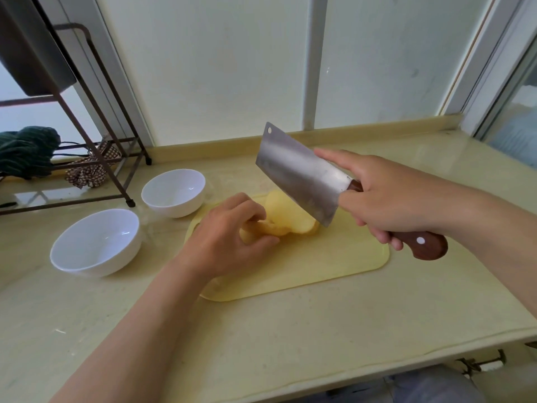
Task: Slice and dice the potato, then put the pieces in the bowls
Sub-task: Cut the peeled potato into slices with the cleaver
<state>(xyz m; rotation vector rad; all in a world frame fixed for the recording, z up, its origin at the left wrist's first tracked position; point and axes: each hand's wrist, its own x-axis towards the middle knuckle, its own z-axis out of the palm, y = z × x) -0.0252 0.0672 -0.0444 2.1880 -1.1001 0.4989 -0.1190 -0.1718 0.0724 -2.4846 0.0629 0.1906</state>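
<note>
Left hand (229,237) curled round potato (290,212), right hand (389,199) raised, gripping cleaver (299,175), forefinger extended

Bright, flat daylight, diffused through the frosted window (232,68) behind the cutting board (334,266). Shadows are soft: a faint one on the board under the left hand (223,242) gripping the potato slices (290,216), and pale smudges under the nearer bowl (87,269) and farther bowl (174,210), left of the board. Countertop (290,330) left of the board carries a glossy sheen. Cleaver (299,175) blade, held by the right hand (392,205) above the board, reflects dull grey. Slices nearly match the board's yellow, so edges are hard to separate; focus maybe slightly soft. Rack (130,202) far left of the board goes dark against the backlight. Wide-angle bending: window frames lean outward, and the counter edge in front of the board bows.
</note>
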